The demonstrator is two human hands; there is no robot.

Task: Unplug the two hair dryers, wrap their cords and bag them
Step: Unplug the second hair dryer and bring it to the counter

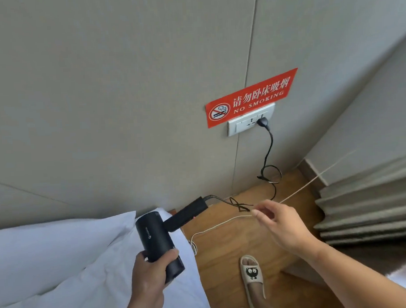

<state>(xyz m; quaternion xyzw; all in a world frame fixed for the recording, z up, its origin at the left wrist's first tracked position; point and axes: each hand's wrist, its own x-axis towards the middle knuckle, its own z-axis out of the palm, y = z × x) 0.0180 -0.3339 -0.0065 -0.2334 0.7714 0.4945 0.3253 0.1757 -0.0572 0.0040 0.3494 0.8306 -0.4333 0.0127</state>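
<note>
with the left hand (147, 279), lower centre, gripped the black cylindrical plastic hair dryer (158, 239). with the right hand (277, 222), pinched a thin white cord (212, 228). found the black plug (263, 122) seated in the white wall socket (239, 127), centre right. judged unplugging not yet done; next needed a freed hand pulling that plug straight out.

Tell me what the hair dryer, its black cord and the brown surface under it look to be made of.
Hair dryer: likely hard plastic, matte blue-black, with a soft even sheen.
Black cord: probably rubber or PVC sheathing, as it bends in loose loops.
Brown surface: wood or wood-look laminate, semi-gloss, with visible grain streaks. Which of the two cannot be told.
</note>
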